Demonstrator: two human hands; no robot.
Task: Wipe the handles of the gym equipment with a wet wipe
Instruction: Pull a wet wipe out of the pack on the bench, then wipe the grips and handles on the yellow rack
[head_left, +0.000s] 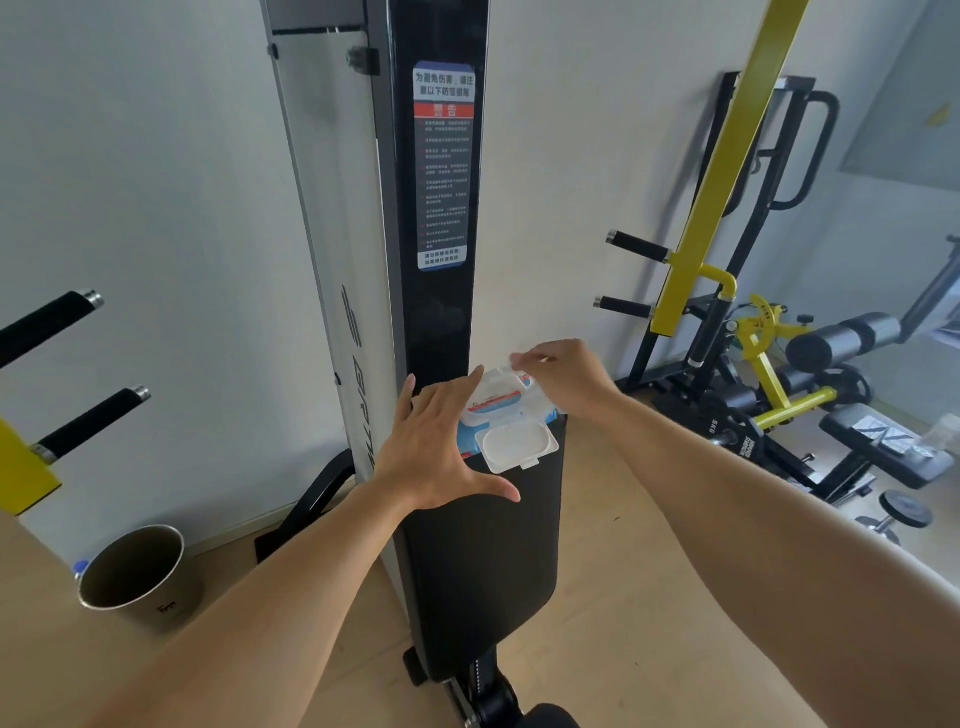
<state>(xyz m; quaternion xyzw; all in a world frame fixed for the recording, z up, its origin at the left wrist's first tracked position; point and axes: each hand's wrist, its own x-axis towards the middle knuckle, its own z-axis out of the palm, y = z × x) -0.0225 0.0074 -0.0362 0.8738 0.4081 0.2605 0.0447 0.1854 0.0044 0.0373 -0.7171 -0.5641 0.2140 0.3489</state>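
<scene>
Two bare forearms reach forward. Left hand, fingers spread, steadies the wet-wipe pack on the black bench pad; right hand, at two o'clock, pinches a wipe from its open lid.

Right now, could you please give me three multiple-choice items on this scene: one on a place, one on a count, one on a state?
1. Where does the wet wipe pack lie?
A. on the black padded bench
B. in the metal bin
C. on the floor

2. How many black handles stick out from the yellow post on the right?
A. one
B. two
C. four

3. The pack's white lid is:
A. closed
B. torn off
C. flipped open

Answers: 1 A, the pack rests at the bench's top end; 2 B, one above the other; 3 C, the lid hangs toward the camera while the right hand pinches at the opening and the left hand steadies the pack.
</scene>
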